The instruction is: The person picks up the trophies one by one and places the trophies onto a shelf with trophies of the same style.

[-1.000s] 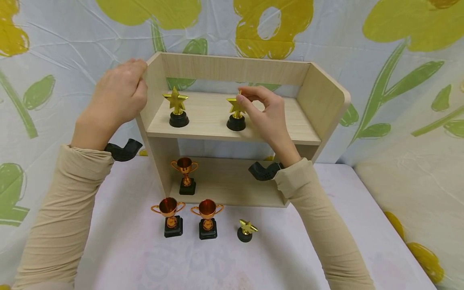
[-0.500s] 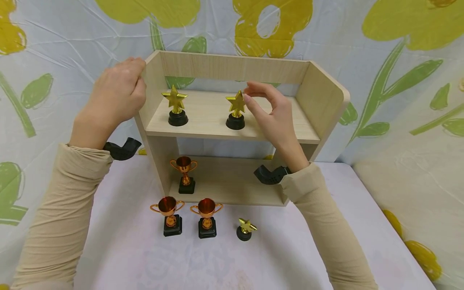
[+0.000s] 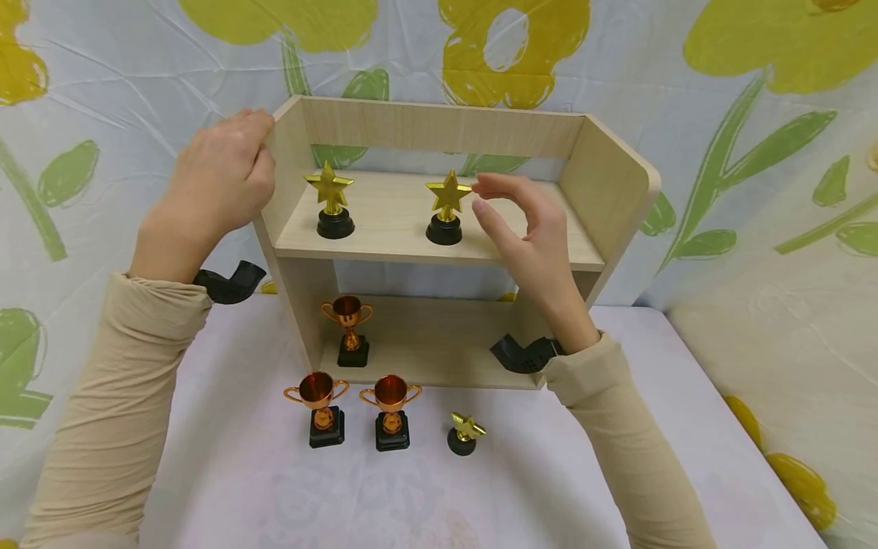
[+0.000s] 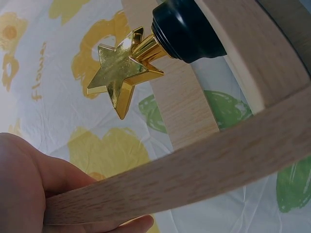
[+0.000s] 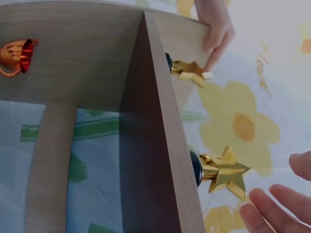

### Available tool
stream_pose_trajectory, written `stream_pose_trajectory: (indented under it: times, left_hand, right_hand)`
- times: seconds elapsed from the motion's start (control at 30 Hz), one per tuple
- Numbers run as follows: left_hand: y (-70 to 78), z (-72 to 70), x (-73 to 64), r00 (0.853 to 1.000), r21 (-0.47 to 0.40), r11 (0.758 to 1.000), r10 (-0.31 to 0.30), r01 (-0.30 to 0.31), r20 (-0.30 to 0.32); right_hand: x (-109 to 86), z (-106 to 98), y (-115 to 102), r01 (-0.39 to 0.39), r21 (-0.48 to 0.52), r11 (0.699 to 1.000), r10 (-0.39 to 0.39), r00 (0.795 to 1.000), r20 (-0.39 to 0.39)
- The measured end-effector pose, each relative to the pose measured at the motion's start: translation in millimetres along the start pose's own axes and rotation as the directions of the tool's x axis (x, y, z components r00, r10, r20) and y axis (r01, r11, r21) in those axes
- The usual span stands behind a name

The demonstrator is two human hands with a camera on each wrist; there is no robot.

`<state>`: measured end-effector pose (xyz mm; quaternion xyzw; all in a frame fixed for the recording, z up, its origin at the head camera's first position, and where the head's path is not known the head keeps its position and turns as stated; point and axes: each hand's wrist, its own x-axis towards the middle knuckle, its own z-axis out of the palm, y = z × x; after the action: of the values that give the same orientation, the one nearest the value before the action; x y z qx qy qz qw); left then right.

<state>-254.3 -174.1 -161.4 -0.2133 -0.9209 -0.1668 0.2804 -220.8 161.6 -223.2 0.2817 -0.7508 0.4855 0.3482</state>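
My left hand [image 3: 218,171] grips the top of the left side panel of a two-level wooden shelf [image 3: 439,126]. In the left wrist view, thumb and fingers lie on both faces of that panel [image 4: 194,174]. My right hand [image 3: 528,236] holds nothing, its thumb and fingers apart in a curve just right of a gold star trophy [image 3: 444,210]. This trophy stands upright on the upper level, on a round black base. Another star trophy [image 3: 334,202] stands to its left. A bronze two-handled cup trophy [image 3: 351,332] is on the lower level, at its left end.
On the white tabletop [image 3: 384,503], before the shelf, stand two more bronze cups, one left [image 3: 322,408] and one in the middle [image 3: 392,412]. A third star trophy [image 3: 465,435] is to their right. A flower-print cloth [image 3: 686,152] hangs behind.
My right hand has let go of the right star trophy on the upper level and drawn off to the right, its fingers spreading. The left hand stays on the panel.
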Motion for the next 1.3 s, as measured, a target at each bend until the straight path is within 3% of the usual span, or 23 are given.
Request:
stream_pose_trajectory:
  times: [0.3,1.0,1.3]
  left_hand:
    - [0.5,0.2,0.3,1.000,-0.002,1.000,-0.001,0.001,0.001]
    - [-0.8,-0.2,1.7,1.000,0.003,1.000,-0.018,0.018,0.023]
    - [0.1,-1.3,0.7,0.999,0.000,1.000,-0.022,0.022,0.032]
  right_hand:
    - [-13.5,-5.0,-4.2,0.084,0.067,0.994,-0.084,0.996,-0.005]
    - [-59.3,-11.0,-8.1,0.075,0.125,0.989,-0.077,0.997,0.011]
    - [-81.1,-8.9,-8.1,0.035,0.148,0.988,-0.036,0.999,0.009]
